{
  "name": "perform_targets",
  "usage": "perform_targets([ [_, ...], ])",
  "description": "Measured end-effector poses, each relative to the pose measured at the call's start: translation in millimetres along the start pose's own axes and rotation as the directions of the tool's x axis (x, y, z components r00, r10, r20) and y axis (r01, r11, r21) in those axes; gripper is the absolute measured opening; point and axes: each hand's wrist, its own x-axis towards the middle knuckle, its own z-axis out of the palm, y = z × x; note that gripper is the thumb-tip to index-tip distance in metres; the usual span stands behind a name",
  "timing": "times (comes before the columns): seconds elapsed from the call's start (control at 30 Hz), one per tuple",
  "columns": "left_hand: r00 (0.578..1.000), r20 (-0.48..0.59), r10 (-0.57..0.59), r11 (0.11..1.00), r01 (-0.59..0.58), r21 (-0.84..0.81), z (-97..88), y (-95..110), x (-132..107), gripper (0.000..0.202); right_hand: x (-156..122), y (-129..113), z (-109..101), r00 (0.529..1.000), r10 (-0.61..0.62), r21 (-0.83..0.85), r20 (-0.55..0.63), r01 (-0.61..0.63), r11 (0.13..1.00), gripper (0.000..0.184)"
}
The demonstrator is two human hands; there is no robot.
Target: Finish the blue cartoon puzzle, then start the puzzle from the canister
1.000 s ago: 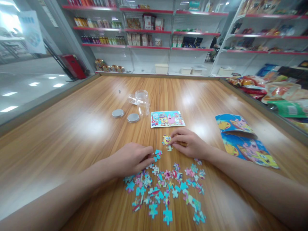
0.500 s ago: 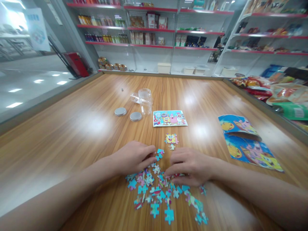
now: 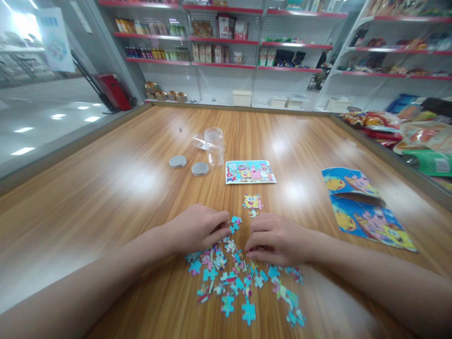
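Loose jigsaw pieces [image 3: 228,305], mostly light blue with some pink and green, lie in a scattered heap between and below my hands. My left hand [image 3: 201,228] rests at the heap's upper left edge, thumb and forefinger apart, no piece visible between them. Curled low over the heap's right side is my right hand [image 3: 273,240]; a dark reddish puzzle piece [image 3: 261,248] shows between its fingers, partly hidden. Beyond the hands lies a joined block of pieces [image 3: 252,202] with a yellow cartoon face, a small pale piece [image 3: 253,213] just below it.
A cartoon picture card [image 3: 250,172] lies past the joined block. To its left stand a clear plastic jar [image 3: 214,148], another clear container [image 3: 199,141] and two metal lids [image 3: 200,169], [image 3: 178,161]. A folded blue printed sheet [image 3: 367,207] lies right; stocked shelves [image 3: 222,40] stand behind.
My right hand has lifted slightly and drawn its fingers together, uncovering pieces beneath it. My left hand stays nearly in place. The view has shifted a little.
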Motion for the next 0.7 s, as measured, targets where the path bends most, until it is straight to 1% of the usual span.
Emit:
perform_targets([
  [0.27,1.0,0.019,-0.002,1.0,0.002,0.009,-0.7,1.1,-0.3,0.028,0.2,2.9,-1.6,0.996,0.068,0.074,-0.065,-0.063,0.995,0.012],
  [0.5,1.0,0.026,-0.002,1.0,0.002,-0.011,0.2,-0.6,-0.3,0.028,0.4,3.7,-4.9,0.979,0.14,0.286,-0.145,-0.094,0.954,0.01],
  [0.6,1.0,0.028,0.002,1.0,-0.001,-0.019,1.0,-1.1,-0.5,0.028,0.4,-0.5,-6.1,0.981,0.148,0.327,-0.123,-0.101,0.939,0.012],
  [0.67,1.0,0.03,0.0,1.0,0.001,-0.021,1.2,-1.1,-0.8,0.029,-0.3,-3.4,-5.8,0.978,0.176,0.423,-0.113,-0.113,0.899,0.013],
  [0.7,0.999,0.032,-0.003,1.0,0.004,-0.023,1.1,-1.1,-1.0,0.03,-0.8,-3.8,-5.5,0.968,0.219,0.501,-0.122,-0.131,0.856,0.013],
])
